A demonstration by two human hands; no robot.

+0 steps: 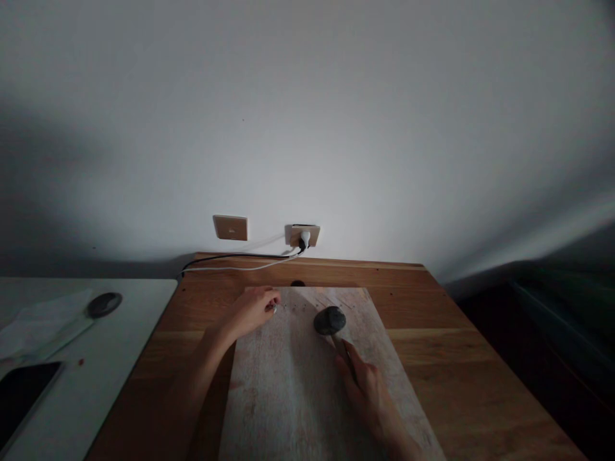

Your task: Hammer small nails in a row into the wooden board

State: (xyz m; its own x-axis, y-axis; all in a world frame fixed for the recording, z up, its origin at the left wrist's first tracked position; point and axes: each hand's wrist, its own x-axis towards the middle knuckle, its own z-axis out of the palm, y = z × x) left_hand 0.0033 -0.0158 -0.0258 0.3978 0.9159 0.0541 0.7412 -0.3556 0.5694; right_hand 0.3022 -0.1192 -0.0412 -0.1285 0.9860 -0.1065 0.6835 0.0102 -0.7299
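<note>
My right hand (362, 381) is wrapped round the handle of a mallet (330, 321) with a dark, rounded head. The head is over the right half of a pale, worn wooden board (288, 384). Near the board's far left corner, my left hand (259, 308) has its fingers curled together. Something small and light shows at its fingertips, too small to name. To the right of those fingers, a few thin nails (294, 307) appear along the board's far edge. More thin nails (341, 305) are just beyond the mallet head.
Under the board is a brown wooden table (446, 378) against a white wall. Cables (240, 257) run from a wall socket (304, 235) along the table's back edge. On the left, a white table (110, 339) bears a dark phone-like slab (24, 397) and a round dark object (104, 305).
</note>
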